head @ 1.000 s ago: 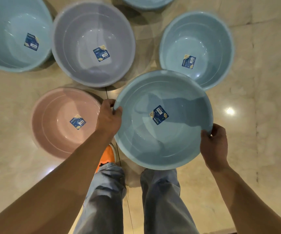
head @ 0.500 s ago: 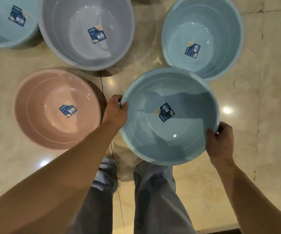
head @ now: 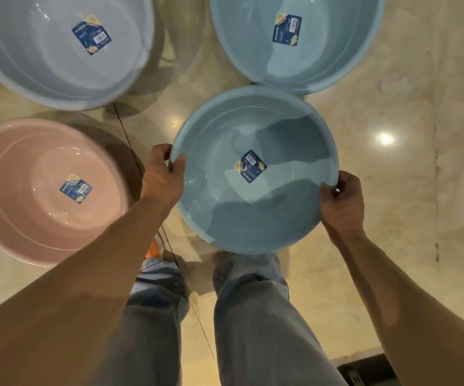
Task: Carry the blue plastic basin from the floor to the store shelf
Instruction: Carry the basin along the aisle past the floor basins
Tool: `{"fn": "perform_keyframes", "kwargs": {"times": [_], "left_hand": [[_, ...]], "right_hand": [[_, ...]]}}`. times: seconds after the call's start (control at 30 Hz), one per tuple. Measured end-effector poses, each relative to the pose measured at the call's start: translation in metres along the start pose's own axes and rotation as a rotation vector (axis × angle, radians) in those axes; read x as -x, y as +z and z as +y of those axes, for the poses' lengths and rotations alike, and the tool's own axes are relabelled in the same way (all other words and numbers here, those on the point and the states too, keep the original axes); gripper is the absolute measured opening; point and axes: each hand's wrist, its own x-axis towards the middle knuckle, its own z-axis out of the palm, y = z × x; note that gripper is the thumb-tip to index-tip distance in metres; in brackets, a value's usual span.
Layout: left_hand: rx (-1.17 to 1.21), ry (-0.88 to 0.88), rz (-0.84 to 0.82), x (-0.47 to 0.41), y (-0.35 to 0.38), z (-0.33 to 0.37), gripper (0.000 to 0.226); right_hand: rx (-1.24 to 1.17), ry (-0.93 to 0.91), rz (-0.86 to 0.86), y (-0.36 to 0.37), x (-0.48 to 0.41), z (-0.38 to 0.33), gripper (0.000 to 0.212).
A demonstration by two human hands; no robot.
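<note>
The blue plastic basin is round and empty, with a dark blue label stuck in its bottom. I hold it level above my knees, off the floor. My left hand grips its left rim, thumb inside and fingers underneath. My right hand grips the right rim the same way. No store shelf shows in this view.
On the glossy beige tiled floor stand a pink basin at left, a grey-lilac basin at upper left and another blue basin just beyond the held one. My jeans-clad legs fill the lower middle. A dark edge runs along the bottom right.
The held basin stays in both hands and sits closer to my body. The view has shifted, so the floor basins have slid up and left and look bigger.
</note>
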Motion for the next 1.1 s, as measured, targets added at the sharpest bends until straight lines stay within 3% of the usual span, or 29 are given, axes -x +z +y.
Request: {"fn": "perform_keyframes", "kwargs": {"times": [0.2,0.5,0.67,0.73,0.8,0.9,1.1], "left_hand": [[0.06,-0.007,0.043,0.02,-0.042,0.022,0.035],[0.256,-0.025,0.203,0.076,-0.18,0.034,0.036],[0.347,0.017,0.327,0.102,-0.255,0.018,0.03],[0.362,0.061,0.345,0.113,-0.281,0.007,0.04],[0.4,0.016,0.381,0.118,-0.303,-0.01,0.05],[0.439,-0.084,0.418,0.12,-0.327,-0.04,0.037],[0.474,-0.194,0.43,0.098,-0.339,-0.103,0.037]], "right_hand": [[0.013,-0.01,-0.022,-0.018,0.026,-0.035,0.026],[0.005,-0.203,-0.06,-0.022,0.107,-0.165,0.035],[-0.009,-0.299,-0.115,0.014,0.147,-0.223,0.032],[-0.009,-0.342,-0.119,0.033,0.163,-0.242,0.032],[0.028,-0.357,-0.139,0.054,0.18,-0.258,0.033],[0.056,-0.381,-0.183,0.084,0.201,-0.274,0.034],[0.133,-0.373,-0.26,0.154,0.213,-0.281,0.034]]}}
